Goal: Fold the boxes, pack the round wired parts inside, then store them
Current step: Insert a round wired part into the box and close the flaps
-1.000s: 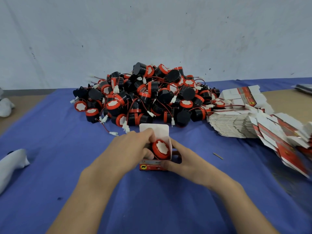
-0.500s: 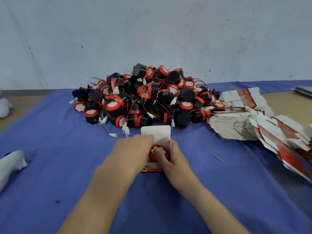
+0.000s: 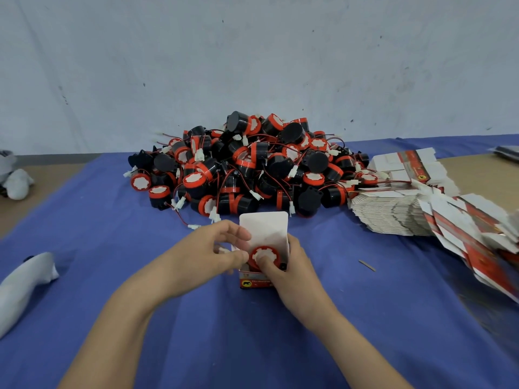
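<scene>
- Small box stands upright on the blue cloth that covers the surface, near the front of the pile and between the two hands. Red printed front panel faces the camera.
- Its lid flap is open, white inside, and stands up at the back.
- One round wired part sits in the mouth of the box, its red ring and white face upward. A bit of black shows beside it at the right.
- Left hand: fingers are curled at the box's left edge, and the thumb and fingertips pinch the left wall or a side flap there. Cannot tell which.
- Right hand: thumb presses down on the white face of the part. The other fingers wrap the right side of the box and grip it.
- Pile of round wired parts lies behind the box. They are black bodies with red bands, tangled red and black leads and white plug ends, and the heap's near edge is just beyond the lid flap.
- Stack of flat boxes touches the pile's right side. The unfolded blanks are fanned out and slump toward the right edge of the view.
- A thin sliver lies alone on the cloth, right of the hands.
- A white soft-looking object lies at the left edge on the cloth. A white bundle sits farther back on the bare tan surface.
- A pale scuffed wall stands behind everything.
</scene>
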{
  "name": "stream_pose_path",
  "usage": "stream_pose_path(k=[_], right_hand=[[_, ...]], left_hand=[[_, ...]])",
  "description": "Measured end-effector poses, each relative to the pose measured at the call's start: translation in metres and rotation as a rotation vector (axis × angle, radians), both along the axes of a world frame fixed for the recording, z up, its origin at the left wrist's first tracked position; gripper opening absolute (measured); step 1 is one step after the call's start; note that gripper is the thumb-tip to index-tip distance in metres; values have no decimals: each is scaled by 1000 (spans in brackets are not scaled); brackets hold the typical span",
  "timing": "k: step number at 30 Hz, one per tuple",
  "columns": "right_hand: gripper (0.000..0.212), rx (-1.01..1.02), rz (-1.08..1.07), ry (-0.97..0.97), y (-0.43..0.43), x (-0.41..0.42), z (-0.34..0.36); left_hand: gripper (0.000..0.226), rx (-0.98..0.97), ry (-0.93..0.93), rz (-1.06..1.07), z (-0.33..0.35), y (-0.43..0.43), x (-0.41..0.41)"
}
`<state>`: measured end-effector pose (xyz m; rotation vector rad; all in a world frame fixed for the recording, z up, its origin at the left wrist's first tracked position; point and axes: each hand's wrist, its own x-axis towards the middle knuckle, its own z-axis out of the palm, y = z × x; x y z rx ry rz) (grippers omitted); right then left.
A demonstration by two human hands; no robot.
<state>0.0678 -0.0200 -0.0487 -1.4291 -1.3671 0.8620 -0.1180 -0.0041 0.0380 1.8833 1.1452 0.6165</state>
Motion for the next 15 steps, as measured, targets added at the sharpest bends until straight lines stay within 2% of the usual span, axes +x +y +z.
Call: stream_pose_path(k=[2,5,7,9,12,15], right_hand=[[42,0,-13,-7,-1,-1,0],[41,1,-26,-14,0,-1,1],[44,2,-28,-13,0,-2,2],[45,4,-23,-10,-2,-2,2],[45,16,-36,-26,-4,-2,2],[44,16,-52,-44,-5,-2,3]], left_hand=[[18,-3,-54,-6,4,-2,-1],[17,-2,-234,45,5,-8,7],[15,64,-255,109,0,-10,20],[19,187,-164,156,-6,-10,31],[30,446,84,202,-13,-3,34],[23,573,248,221,-23,4,28]])
